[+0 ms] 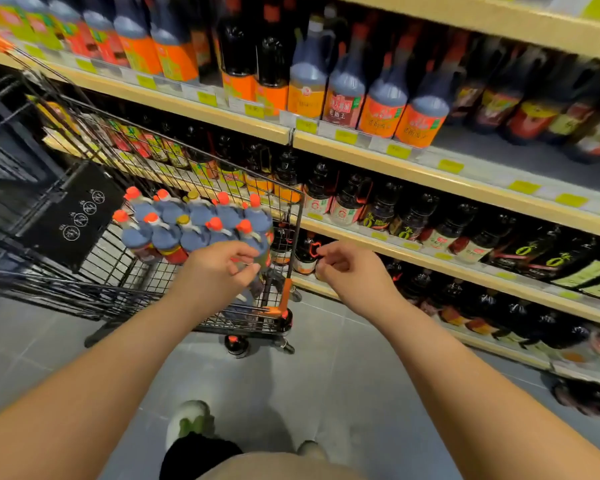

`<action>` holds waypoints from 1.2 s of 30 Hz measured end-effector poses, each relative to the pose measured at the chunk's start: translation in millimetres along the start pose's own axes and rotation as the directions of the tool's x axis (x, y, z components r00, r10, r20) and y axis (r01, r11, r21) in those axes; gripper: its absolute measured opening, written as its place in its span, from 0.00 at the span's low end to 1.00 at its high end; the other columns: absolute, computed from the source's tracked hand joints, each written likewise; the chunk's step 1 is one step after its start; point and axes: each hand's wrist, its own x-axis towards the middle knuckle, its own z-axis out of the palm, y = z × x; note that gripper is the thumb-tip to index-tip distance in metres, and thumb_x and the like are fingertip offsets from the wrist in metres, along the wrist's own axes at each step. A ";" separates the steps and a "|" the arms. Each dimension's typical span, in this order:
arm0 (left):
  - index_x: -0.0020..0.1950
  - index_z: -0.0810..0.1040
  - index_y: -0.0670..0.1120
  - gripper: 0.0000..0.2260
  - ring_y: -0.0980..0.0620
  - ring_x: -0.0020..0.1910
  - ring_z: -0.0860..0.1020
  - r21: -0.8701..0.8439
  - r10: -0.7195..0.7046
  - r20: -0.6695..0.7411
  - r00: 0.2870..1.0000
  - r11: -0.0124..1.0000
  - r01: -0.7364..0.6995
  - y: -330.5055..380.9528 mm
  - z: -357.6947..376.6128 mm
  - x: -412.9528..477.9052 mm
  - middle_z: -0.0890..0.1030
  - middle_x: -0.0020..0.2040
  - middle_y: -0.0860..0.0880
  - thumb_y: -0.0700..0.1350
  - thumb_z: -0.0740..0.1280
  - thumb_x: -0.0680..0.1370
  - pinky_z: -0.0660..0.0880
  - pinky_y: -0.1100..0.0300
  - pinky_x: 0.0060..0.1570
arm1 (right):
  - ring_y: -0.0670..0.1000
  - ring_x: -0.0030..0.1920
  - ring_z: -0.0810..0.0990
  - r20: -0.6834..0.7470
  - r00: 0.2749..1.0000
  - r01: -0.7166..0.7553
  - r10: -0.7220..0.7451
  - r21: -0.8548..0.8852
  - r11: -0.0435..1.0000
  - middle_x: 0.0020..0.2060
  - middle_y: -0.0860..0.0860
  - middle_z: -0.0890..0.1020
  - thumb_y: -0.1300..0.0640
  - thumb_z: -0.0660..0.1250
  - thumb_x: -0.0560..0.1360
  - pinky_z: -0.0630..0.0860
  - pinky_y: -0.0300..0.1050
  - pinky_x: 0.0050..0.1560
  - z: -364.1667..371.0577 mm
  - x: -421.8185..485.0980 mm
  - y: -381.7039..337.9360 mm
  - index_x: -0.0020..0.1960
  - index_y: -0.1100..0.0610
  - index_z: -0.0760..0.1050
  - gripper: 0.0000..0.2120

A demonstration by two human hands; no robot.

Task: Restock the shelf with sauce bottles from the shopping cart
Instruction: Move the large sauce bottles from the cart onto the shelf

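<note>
Several blue-grey sauce bottles with orange or yellow caps stand packed in the black wire shopping cart. My left hand is in the cart at the front right bottle, thumb and fingers curled against its body; whether they grip it is unclear. My right hand hovers just right of the cart, loosely curled and holding nothing. On the upper shelf, matching bottles with orange labels stand in a row.
Bare shelf floor shows to the right of the orange-labelled row. Dark bottles fill the lower shelves. A dark bottle with a red cap sits low by the cart's wheel. The grey tiled floor and my shoes are below.
</note>
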 end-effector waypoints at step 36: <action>0.57 0.78 0.53 0.09 0.54 0.53 0.77 0.165 -0.072 0.525 0.848 0.986 -0.018 -154.0 -71.7 163.6 0.79 0.50 0.56 0.50 0.67 0.78 0.74 0.59 0.55 | 0.60 0.49 0.79 0.385 0.770 -0.406 0.509 -0.319 0.856 0.44 0.59 0.77 0.54 0.64 0.78 0.73 0.47 0.42 217.3 142.5 -0.9 0.56 0.64 0.72 0.14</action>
